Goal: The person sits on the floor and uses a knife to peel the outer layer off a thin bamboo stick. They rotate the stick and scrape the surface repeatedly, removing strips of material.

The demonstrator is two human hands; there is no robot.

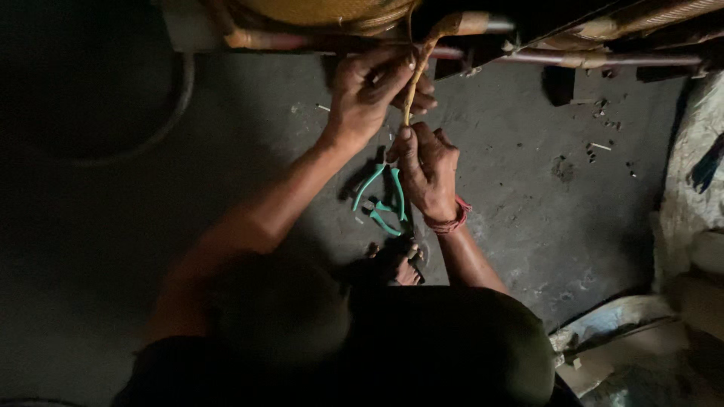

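Cane strip [413, 81]: a thin, pale yellow strip running down from the wrapped frame at the top of the view, pulled taut between the two hands above the floor.
Left hand [369, 90]: curled closed around the upper part of the strip, just below the frame; fingers bent in, thumb side toward the strip.
Right hand [427, 172]: pinched shut on the lower end of the strip, thumb and fingertips pressed together at its tip, directly below the left hand.
Wristband [452, 220]: red threads around the right wrist.
Frame [467, 30]: cane-wrapped bars across the top edge, partly woven, with a yellow woven panel behind.
Pliers [385, 200]: green-handled, lying on the floor just under the right hand, handles spread.
Foot [400, 267]: bare toes show near the pliers, between the forearms.
Floor [543, 188]: grey concrete, dim, scattered with small offcuts.
Sacking [697, 166]: pale cloth bundle at the right edge.
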